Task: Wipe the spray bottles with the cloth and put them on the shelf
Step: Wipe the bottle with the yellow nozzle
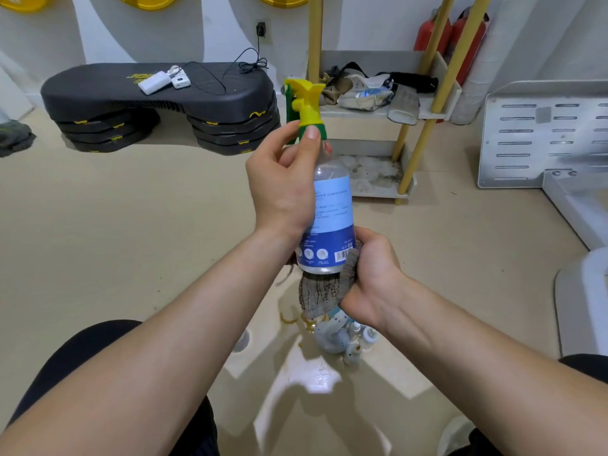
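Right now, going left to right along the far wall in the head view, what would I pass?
Black step platform → shelf with yellow posts → red fire extinguishers → white slotted panel.

Black plastic step platform on stacked risers by the far wall, carrying a white rectangular power bank and a thin black cable. Two red fire extinguishers in the right corner. White slotted metal panel at far right.

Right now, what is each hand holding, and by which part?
Left hand holds the spray bottle at its neck; right hand holds the cloth bunched against the bottle's base.
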Action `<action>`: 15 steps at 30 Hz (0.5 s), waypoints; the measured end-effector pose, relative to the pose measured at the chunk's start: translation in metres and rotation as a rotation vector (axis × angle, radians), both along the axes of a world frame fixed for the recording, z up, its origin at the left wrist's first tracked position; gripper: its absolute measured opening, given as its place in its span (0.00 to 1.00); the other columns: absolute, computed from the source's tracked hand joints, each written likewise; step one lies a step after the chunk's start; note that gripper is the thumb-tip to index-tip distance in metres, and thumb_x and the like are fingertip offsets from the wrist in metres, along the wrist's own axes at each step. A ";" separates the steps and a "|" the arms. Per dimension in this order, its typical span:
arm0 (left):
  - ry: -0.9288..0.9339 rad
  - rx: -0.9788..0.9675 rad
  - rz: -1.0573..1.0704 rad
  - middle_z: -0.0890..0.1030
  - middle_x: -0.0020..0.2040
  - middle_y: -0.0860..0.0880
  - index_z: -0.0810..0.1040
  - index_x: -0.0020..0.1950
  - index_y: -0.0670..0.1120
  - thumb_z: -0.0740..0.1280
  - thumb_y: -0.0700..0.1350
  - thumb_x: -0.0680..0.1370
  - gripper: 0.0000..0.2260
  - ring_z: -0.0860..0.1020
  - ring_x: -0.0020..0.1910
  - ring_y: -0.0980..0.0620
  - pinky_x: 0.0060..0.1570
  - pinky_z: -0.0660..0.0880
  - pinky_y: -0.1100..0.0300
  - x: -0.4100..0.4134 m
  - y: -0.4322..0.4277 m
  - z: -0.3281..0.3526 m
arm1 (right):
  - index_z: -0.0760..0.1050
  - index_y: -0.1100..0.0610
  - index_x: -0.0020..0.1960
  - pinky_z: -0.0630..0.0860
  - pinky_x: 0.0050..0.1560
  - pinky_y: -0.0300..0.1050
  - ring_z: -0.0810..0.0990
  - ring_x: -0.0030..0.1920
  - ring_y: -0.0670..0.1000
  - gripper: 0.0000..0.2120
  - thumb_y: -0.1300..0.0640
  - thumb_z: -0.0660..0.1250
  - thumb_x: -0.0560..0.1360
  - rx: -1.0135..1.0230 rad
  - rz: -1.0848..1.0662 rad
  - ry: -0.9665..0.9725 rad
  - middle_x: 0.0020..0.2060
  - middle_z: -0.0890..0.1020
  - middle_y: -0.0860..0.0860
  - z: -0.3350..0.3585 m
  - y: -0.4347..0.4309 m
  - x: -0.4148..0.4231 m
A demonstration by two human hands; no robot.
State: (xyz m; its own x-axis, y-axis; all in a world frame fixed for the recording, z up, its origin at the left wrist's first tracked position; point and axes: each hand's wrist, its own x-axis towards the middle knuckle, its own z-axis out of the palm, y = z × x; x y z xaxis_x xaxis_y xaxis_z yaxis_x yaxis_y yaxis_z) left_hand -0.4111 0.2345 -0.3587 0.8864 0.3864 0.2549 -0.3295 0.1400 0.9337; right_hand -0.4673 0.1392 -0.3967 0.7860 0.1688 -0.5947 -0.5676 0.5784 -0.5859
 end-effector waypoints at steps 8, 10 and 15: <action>-0.025 0.039 0.059 0.85 0.34 0.53 0.79 0.57 0.32 0.68 0.39 0.80 0.11 0.85 0.40 0.49 0.45 0.82 0.50 0.011 0.020 0.002 | 0.77 0.64 0.65 0.83 0.47 0.56 0.82 0.42 0.64 0.26 0.47 0.51 0.83 0.101 0.236 -0.040 0.51 0.83 0.65 0.002 -0.002 -0.010; -0.023 0.025 0.051 0.84 0.34 0.52 0.80 0.54 0.34 0.67 0.40 0.81 0.09 0.84 0.40 0.49 0.43 0.81 0.53 0.011 0.024 0.003 | 0.75 0.66 0.66 0.79 0.47 0.57 0.80 0.39 0.63 0.26 0.47 0.51 0.83 0.114 0.269 -0.052 0.52 0.81 0.67 0.006 -0.005 -0.008; 0.026 -0.030 0.051 0.84 0.37 0.48 0.81 0.54 0.35 0.68 0.43 0.80 0.11 0.84 0.41 0.48 0.47 0.82 0.48 0.004 0.013 0.002 | 0.75 0.67 0.66 0.72 0.47 0.55 0.73 0.47 0.62 0.29 0.46 0.49 0.82 0.225 0.101 -0.007 0.48 0.76 0.63 -0.001 0.001 -0.010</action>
State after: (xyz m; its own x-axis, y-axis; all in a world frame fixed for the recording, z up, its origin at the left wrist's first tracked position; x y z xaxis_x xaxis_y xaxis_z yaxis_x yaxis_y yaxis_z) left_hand -0.4067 0.2474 -0.3570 0.8714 0.4387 0.2195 -0.3123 0.1512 0.9379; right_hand -0.4773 0.1403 -0.3974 0.7624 0.3741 -0.5280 -0.6254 0.6356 -0.4526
